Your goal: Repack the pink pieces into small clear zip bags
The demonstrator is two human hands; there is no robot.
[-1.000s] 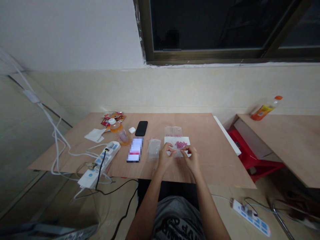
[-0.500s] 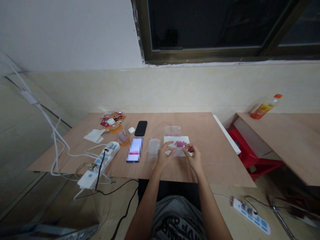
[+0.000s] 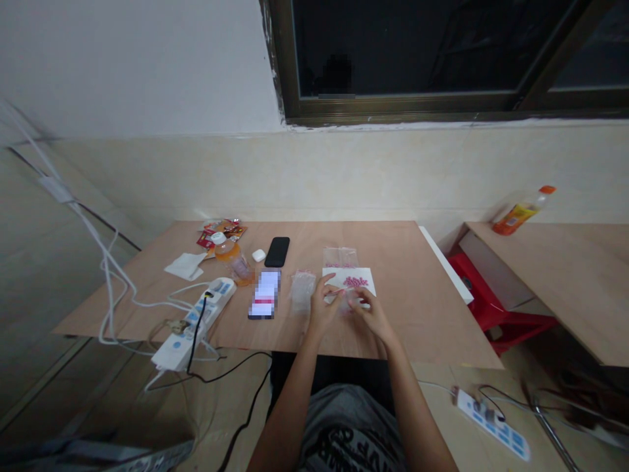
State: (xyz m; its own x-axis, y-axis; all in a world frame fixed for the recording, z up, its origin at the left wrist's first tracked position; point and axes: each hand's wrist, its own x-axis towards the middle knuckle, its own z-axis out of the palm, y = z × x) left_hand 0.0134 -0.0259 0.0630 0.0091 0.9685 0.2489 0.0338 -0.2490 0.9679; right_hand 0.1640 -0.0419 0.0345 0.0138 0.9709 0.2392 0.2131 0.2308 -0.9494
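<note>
L grip (image 3: 324, 309) & R grip (image 3: 374, 319) pinched on small clear baggie (image 3: 350, 301), just below pink beads (image 3: 356, 282) on white sheet (image 3: 344, 275); orange bottle label (image 3: 514, 219) too small to read.

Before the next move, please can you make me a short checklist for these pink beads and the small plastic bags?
1. Pink beads gathered together on the white paper: ok.
2. Left hand and right hand both at the paper's near edge: ok.
3. What the fingers are pinching is clear: cannot tell.
4. Clear plastic bag lying within reach, left of the paper: ok.
5. Second clear plastic bag, behind the paper, is empty: cannot tell.
</note>
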